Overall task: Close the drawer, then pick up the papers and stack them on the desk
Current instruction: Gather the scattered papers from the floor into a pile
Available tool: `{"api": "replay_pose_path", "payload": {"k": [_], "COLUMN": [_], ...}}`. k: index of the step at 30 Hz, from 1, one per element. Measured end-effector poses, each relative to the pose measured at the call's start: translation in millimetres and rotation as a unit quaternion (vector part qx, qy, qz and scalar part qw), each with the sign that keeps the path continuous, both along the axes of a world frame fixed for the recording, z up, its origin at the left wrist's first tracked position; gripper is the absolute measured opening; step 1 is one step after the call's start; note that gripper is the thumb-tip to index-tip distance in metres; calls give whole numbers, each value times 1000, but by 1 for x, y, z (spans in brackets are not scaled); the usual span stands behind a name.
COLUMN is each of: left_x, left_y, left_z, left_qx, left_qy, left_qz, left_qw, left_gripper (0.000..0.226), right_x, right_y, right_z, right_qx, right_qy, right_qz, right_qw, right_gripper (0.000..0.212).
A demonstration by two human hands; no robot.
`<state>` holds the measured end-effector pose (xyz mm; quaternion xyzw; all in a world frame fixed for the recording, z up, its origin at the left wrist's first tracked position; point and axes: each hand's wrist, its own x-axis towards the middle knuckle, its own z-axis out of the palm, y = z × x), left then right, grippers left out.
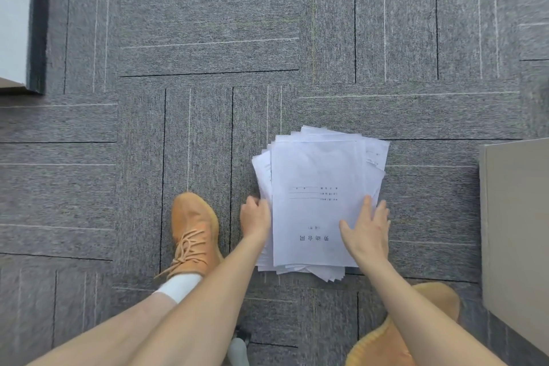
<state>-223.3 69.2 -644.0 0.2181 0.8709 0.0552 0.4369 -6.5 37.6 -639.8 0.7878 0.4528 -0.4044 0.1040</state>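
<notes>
Now I am bent over the loose pile of white printed papers (318,205) lying on the grey carpet floor (208,38), between my orange shoes (194,232). My left hand (255,218) curls against the pile's left edge. My right hand (367,230) lies flat and spread on the top sheet, gripping nothing. I think I should push the edges even first, then slide my fingers under the whole pile so no sheet slips out.
</notes>
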Motion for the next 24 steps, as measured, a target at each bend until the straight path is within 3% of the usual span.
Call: {"api": "replay_pose_path", "payload": {"k": [4, 10, 13, 16, 20, 24], "left_x": [-1, -4, -3, 0, 7, 13], "left_y": [1, -3, -2, -2, -6, -9], "left_z": [6, 9, 12, 12, 5, 3], "left_qx": [12, -33, -48, -60, -58, -58], "left_qy": [-46, -43, -79, -114, -219, -237], "left_qz": [39, -38, -10, -11, 122, 182], "left_qw": [998, 998, 996, 992, 966, 952], "left_gripper": [29, 45, 41, 37, 37, 36], "right_x": [-6, -34, -37, -31, -24, -25], "right_y": [0, -9, -7, -6, -9, -8], "right_z": [-2, 3, 8, 11, 8, 17], "right_qx": [-45, -46, -9, 4, -61, -63], "right_qy": [31, 74, 83, 27, 43, 76], "right_qz": [5, 43, -18, -60, -12, -26], "right_qw": [998, 995, 996, 998, 997, 995], "right_gripper": [96, 96, 87, 84, 95, 94]}}
